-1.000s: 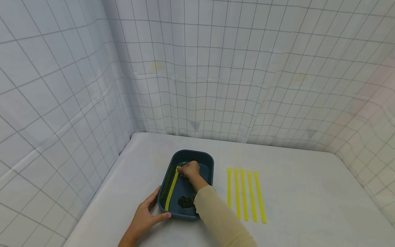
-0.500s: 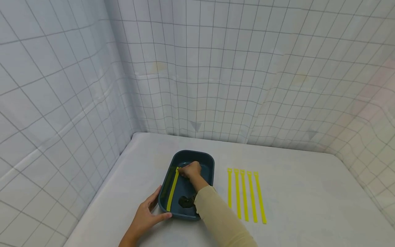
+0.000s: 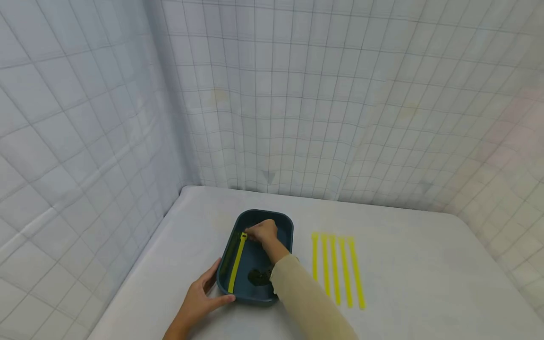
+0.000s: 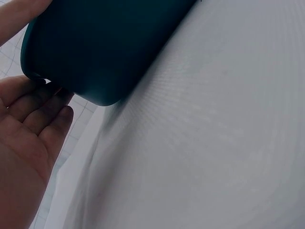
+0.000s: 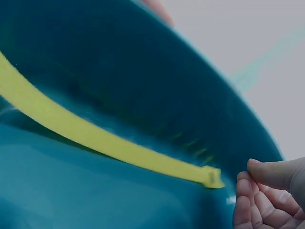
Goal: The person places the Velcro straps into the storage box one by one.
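A yellow cable strap (image 3: 237, 264) with a slotted head lies lengthwise along the left side of a dark teal tray (image 3: 289, 226). My left hand (image 3: 199, 298) holds the tray's near left corner, thumb at the near rim and fingers along the left wall. In the left wrist view, those fingers (image 4: 56, 125) reach under the rim. Over the tray, my right hand (image 3: 264, 232) is just beyond the strap's head. The right wrist view shows a gap between the strap (image 5: 119, 145) and the loosely curled fingers (image 5: 243, 200), with the thumb against the index finger.
Several more yellow straps (image 3: 335, 271) lie in a row on the white table right of the tray. A dark speckled patch (image 3: 257, 277) shows on the tray floor, partly behind the right sleeve (image 3: 303, 295). Grid-patterned curtains (image 3: 272, 104) enclose the table.
My right fingers have let go of the strap's head and lifted slightly off it, so the head now shows fully. My left hand has stayed on the tray's corner.
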Action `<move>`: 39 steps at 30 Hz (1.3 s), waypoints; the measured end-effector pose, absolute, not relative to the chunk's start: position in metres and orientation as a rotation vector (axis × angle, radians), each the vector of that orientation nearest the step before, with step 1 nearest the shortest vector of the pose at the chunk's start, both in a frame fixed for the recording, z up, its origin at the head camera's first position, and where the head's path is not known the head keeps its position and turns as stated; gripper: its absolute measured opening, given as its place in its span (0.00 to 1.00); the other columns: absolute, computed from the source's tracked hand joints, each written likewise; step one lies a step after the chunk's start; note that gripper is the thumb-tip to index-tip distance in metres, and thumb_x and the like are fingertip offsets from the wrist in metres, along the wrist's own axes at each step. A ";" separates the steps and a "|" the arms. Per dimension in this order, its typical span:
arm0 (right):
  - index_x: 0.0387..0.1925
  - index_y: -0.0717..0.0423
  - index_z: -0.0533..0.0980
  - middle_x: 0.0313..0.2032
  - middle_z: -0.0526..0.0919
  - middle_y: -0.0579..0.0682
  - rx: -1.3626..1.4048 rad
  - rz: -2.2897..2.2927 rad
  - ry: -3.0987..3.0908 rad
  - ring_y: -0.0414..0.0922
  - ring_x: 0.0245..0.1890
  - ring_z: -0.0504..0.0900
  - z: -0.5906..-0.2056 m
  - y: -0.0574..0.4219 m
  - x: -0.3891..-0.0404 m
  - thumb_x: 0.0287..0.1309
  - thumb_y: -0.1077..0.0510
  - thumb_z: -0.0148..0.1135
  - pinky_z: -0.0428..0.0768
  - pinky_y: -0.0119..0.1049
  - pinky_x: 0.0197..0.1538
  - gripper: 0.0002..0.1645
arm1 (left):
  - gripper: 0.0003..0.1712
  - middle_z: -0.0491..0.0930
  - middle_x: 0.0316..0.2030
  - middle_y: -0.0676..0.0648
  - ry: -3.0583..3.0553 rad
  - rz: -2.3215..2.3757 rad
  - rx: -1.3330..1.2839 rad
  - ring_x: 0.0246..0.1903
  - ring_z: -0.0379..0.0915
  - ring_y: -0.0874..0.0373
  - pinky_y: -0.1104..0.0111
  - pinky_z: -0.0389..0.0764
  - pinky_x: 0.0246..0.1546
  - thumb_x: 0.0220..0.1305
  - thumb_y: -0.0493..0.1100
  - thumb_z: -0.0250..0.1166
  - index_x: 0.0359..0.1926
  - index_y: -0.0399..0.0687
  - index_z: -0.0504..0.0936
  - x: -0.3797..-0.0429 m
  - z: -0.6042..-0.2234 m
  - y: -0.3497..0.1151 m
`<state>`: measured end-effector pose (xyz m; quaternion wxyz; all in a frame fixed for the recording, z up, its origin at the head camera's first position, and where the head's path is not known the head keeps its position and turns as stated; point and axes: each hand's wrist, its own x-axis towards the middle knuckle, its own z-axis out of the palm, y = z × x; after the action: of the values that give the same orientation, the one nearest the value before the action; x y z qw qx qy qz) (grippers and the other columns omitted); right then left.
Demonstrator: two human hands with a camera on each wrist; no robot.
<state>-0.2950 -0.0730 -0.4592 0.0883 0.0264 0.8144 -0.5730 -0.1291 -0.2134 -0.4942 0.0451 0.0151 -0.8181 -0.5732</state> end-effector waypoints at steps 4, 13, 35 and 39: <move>0.25 0.63 0.84 0.20 0.82 0.50 -0.056 -1.689 2.472 0.42 0.22 0.81 -0.452 -0.065 -0.292 0.48 0.61 0.69 0.82 0.36 0.29 0.06 | 0.52 0.59 0.64 0.40 -2.523 -1.748 0.087 0.62 0.56 0.49 0.58 0.66 0.58 0.44 0.45 0.75 0.67 0.37 0.59 -0.123 -0.497 -0.213; 0.28 0.65 0.83 0.24 0.83 0.53 -0.329 -1.699 2.468 0.45 0.25 0.81 -0.428 -0.037 -0.295 0.51 0.61 0.67 0.83 0.37 0.32 0.08 | 0.52 0.58 0.65 0.40 -2.503 -1.753 0.052 0.63 0.54 0.49 0.59 0.65 0.58 0.45 0.46 0.75 0.67 0.36 0.57 -0.122 -0.500 -0.213; 0.37 0.70 0.79 0.31 0.83 0.56 -0.237 -1.963 2.310 0.51 0.34 0.82 -0.412 0.034 -0.295 0.55 0.63 0.63 0.82 0.36 0.41 0.12 | 0.53 0.55 0.66 0.40 -2.518 -1.729 0.005 0.63 0.52 0.49 0.58 0.65 0.58 0.45 0.48 0.74 0.68 0.38 0.55 -0.129 -0.496 -0.213; 0.37 0.69 0.79 0.31 0.83 0.54 -0.167 -1.973 2.325 0.52 0.36 0.81 -0.421 0.043 -0.299 0.55 0.62 0.64 0.82 0.37 0.43 0.12 | 0.53 0.55 0.66 0.40 -2.523 -1.726 0.002 0.63 0.52 0.49 0.58 0.65 0.58 0.45 0.48 0.74 0.68 0.38 0.56 -0.130 -0.494 -0.213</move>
<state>-0.2987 0.0434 -0.4209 0.0440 -0.0545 0.7606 -0.6454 -0.1297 -0.2129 -0.4940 0.0426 0.0007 -0.8246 -0.5641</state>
